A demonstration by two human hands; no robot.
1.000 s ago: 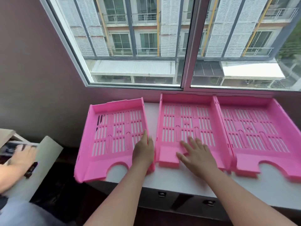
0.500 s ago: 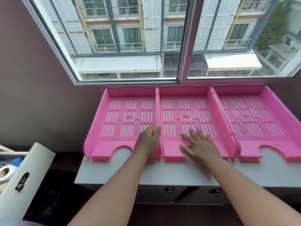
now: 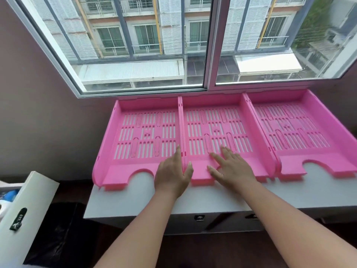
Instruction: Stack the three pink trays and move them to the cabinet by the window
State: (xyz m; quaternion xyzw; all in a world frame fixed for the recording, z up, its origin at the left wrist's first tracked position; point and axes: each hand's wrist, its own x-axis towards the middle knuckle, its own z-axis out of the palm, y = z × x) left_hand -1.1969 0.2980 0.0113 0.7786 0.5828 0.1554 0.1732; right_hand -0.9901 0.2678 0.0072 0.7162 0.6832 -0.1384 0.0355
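Three pink trays, slotted bases, side by side in one row on white cabinet top [image 3: 193, 202] under window [image 3: 193, 45]; none stacked.

Left tray [image 3: 143, 132]: back wall toward the window, front edge with rounded cut-out at the cabinet's near edge, left front corner slightly past the cabinet's left end. Right side wall pressed against the neighbour's left wall.

Middle tray [image 3: 214, 120]: same orientation, walls touching the trays on both sides.

Right tray [image 3: 293, 128]: same orientation, partly cut off by the right frame edge; front cut-out exposing white top.

Left hand [image 3: 172, 175]: resting over the seam between left and middle trays, near their front ends. Thumb on the middle tray's side, remaining fingers extended along the left tray's floor; paired walls between thumb and fingers. Fingers loosely straddling, only lightly closed; firmness of grip cannot be told.

Right hand [image 3: 231, 169]: palm down, flat on the front floor of the middle tray, fingers spread and straight, holding nothing.

Both forearms bare, reaching in from the lower frame edge.

Cabinet front below the top: two dark latches [image 3: 199, 217], partly shadowed.

Lower left: white panel [image 3: 25, 215] with small dark lock [image 3: 18, 219], well apart from the trays.

Beyond the glass: building façade with shuttered windows.
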